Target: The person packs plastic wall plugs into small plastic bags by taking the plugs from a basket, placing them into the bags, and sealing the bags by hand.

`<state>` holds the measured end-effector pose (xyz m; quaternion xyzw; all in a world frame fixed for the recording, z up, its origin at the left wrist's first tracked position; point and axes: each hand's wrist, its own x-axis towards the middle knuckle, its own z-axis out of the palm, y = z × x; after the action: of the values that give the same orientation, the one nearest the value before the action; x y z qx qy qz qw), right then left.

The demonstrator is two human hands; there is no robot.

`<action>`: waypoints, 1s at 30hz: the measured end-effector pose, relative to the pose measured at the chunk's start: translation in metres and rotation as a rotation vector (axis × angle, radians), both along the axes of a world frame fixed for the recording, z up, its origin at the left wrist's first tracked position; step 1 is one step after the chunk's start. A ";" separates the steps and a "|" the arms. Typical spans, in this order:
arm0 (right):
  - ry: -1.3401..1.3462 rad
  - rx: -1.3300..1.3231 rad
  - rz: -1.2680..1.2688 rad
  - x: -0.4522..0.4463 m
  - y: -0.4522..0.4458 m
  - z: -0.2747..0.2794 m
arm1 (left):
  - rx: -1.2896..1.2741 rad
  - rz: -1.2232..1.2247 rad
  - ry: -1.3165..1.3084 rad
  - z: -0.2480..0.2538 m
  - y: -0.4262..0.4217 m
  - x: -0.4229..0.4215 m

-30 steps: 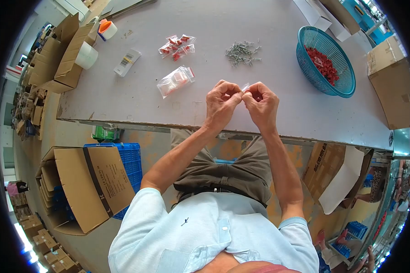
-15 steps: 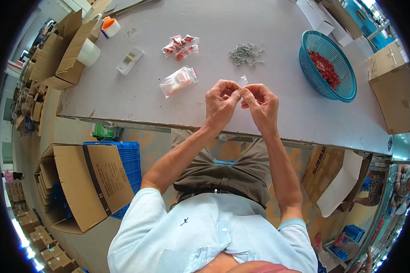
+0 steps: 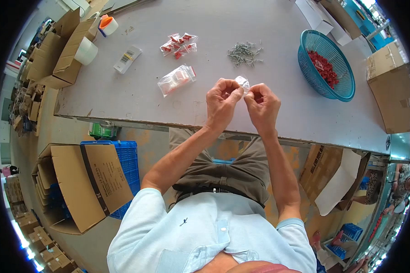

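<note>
A small clear plastic bag [image 3: 243, 82] is pinched between my two hands above the table's near side. My left hand [image 3: 223, 101] grips one side of its edge with thumb and forefinger. On the other side, my right hand [image 3: 263, 105] holds it the same way, fingers curled. Whether anything lies inside the bag I cannot tell. Just beyond my hands is a pile of metal screws [image 3: 244, 54]. To the left lie a larger zip bag [image 3: 176, 81] of small clear bags and a cluster of filled bags with red pieces [image 3: 179, 45].
A blue plastic basket [image 3: 304, 68] of red pieces [image 3: 322, 69] stands at the right, beside a cardboard box [image 3: 389, 86]. Toward the left are a labelled white packet [image 3: 127, 59], tape rolls [image 3: 108, 25] and an open carton [image 3: 73, 50]. Another carton [image 3: 89, 182] sits below the table.
My hands have moved slightly apart, my right hand shifting right. The small bag between them now looks spread wider.
</note>
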<state>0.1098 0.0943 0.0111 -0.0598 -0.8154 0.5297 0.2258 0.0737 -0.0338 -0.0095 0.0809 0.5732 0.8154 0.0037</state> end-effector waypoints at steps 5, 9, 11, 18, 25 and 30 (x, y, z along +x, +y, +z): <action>0.177 0.125 -0.005 0.004 -0.009 0.007 | -0.428 0.047 0.226 0.008 -0.006 0.001; 0.137 0.105 -0.018 0.002 -0.008 0.004 | -0.315 -0.018 0.157 0.005 -0.008 -0.005; 0.131 0.099 -0.006 0.001 -0.007 0.003 | -0.293 -0.079 0.113 0.007 -0.011 -0.007; 0.199 0.129 0.096 -0.012 0.014 0.001 | -0.307 -0.182 0.057 0.007 -0.017 -0.034; -0.060 0.669 0.179 -0.078 0.096 0.006 | -0.422 -0.139 0.147 -0.004 -0.014 -0.054; -0.187 0.752 0.327 -0.122 0.094 0.015 | -0.419 -0.142 0.128 -0.005 -0.016 -0.054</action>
<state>-0.0124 0.1882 0.0257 0.1091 -0.9677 0.2163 0.0699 0.0192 -0.0494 -0.0149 0.1703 0.7219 0.6694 0.0415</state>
